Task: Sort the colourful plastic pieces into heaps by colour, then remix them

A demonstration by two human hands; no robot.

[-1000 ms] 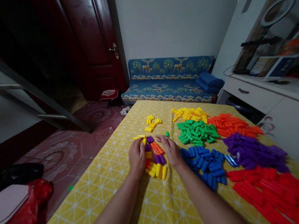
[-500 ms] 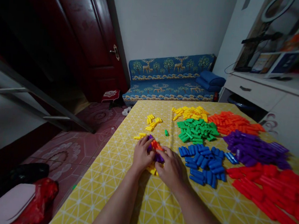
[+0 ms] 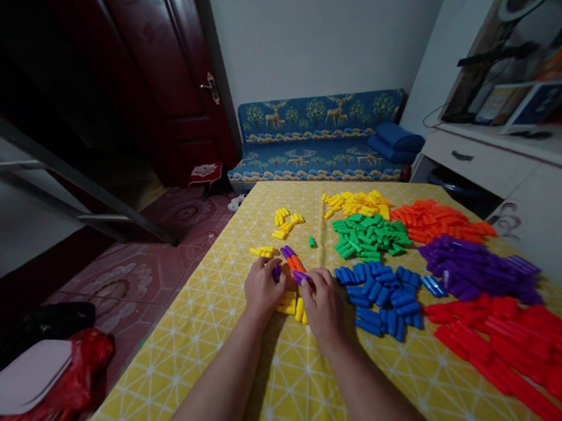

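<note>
My left hand (image 3: 265,287) is closed, thumb and forefinger pinching a small purple plastic piece (image 3: 276,272). My right hand (image 3: 322,301) has its fingertips closed on the near purple end (image 3: 300,277) of a short row of tube-like plastic pieces. In that row, orange pieces (image 3: 295,262) lie in the middle and purple pieces (image 3: 287,252) form the far end. Yellow pieces (image 3: 287,303) lie between my hands, partly covered by the left one. More yellow pieces (image 3: 263,252) rest just beyond my left fingers.
Sorted piles spread over the table's right side: yellow (image 3: 359,204), green (image 3: 371,236), orange (image 3: 436,223), blue (image 3: 385,300), purple (image 3: 481,268) and red (image 3: 504,345). A lone green piece (image 3: 312,242) and a small yellow group (image 3: 287,223) lie ahead. Beyond stands a patterned sofa (image 3: 304,157).
My hands have moved apart, uncovering more of the purple and orange row and the yellow pieces below it. A separate purple piece now shows at my left fingertips. The view has shifted slightly.
</note>
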